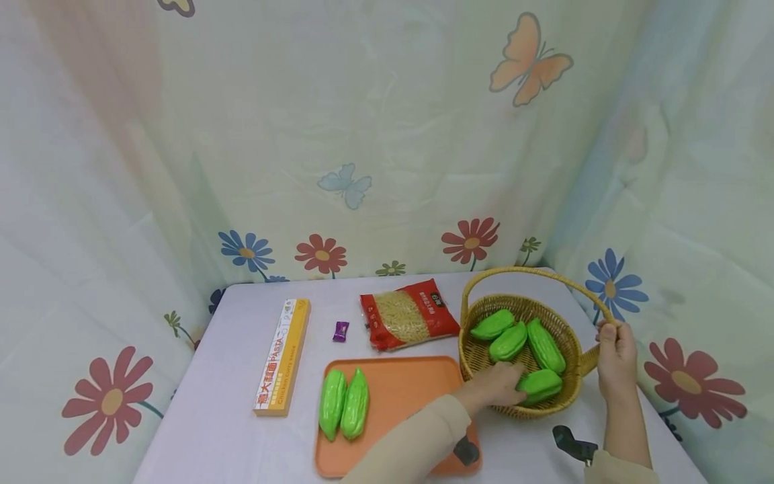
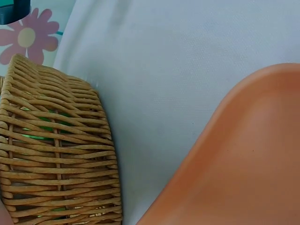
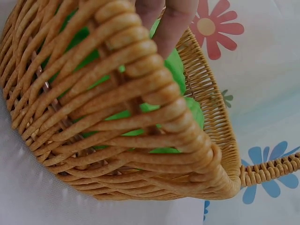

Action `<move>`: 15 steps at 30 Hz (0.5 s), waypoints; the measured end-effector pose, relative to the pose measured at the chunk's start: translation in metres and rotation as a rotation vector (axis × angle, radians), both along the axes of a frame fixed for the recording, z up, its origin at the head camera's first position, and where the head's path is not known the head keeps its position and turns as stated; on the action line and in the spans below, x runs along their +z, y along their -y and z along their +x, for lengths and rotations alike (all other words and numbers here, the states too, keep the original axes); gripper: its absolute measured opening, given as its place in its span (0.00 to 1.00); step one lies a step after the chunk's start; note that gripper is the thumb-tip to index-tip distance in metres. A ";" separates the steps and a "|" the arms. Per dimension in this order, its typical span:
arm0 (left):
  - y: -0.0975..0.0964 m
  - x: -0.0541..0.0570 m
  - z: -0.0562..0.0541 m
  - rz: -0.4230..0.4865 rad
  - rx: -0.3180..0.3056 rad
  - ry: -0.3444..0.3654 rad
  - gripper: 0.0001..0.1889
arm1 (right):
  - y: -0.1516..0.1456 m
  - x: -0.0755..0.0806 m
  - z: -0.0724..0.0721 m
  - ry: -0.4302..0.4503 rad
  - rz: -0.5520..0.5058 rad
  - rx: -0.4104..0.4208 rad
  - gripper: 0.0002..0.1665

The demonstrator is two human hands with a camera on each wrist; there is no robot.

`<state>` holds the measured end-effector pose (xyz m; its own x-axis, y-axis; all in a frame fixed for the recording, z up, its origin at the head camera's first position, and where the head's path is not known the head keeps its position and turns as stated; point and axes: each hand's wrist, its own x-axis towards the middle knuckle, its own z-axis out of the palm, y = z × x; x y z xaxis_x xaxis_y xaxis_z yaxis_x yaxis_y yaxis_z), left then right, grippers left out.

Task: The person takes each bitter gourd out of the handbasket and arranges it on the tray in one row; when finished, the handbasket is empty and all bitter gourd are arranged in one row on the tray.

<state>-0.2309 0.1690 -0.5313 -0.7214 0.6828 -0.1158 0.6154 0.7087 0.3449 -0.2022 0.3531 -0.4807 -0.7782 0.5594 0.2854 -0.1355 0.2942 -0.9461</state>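
Note:
A round wicker basket (image 1: 464,359) on the right of the table holds several green bitter melons (image 1: 544,346), as the head view shows. My right hand (image 1: 617,356) grips its tall arched handle (image 1: 535,271) on the right side. Over the near rim reaches my left hand (image 1: 497,386), its fingers around the left end of the nearest bitter melon (image 1: 541,387); the fingertips are partly hidden. In the right wrist view, fingers (image 3: 176,23) dip past the rim beside green melons (image 3: 174,70). The left wrist view shows mostly the basket's side (image 2: 58,154).
An orange tray (image 1: 411,376) with two bitter melons (image 1: 343,405) lies left of the basket, under my left forearm. Behind it are a red bag of pasta (image 1: 411,314) and a small purple wrapped candy (image 1: 340,331). A yellow-and-white pasta box (image 1: 282,357) lies farther left.

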 end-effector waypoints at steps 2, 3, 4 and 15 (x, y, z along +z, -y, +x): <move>-0.001 -0.001 -0.001 0.005 -0.020 0.020 0.22 | 0.000 0.000 0.000 0.002 0.002 -0.001 0.10; -0.002 -0.001 -0.001 0.006 -0.035 0.026 0.22 | 0.000 -0.001 0.000 -0.005 -0.013 0.000 0.09; -0.002 -0.001 -0.002 0.007 -0.052 0.033 0.23 | 0.000 -0.001 0.000 -0.008 -0.014 0.002 0.10; -0.011 -0.001 -0.001 0.001 -0.073 0.090 0.25 | 0.002 0.000 0.001 -0.083 -0.106 0.016 0.09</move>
<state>-0.2315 0.1804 -0.5323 -0.6566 0.7330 -0.1774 0.6318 0.6631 0.4015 -0.2016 0.3513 -0.4806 -0.7635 0.5774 0.2892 -0.2189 0.1899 -0.9571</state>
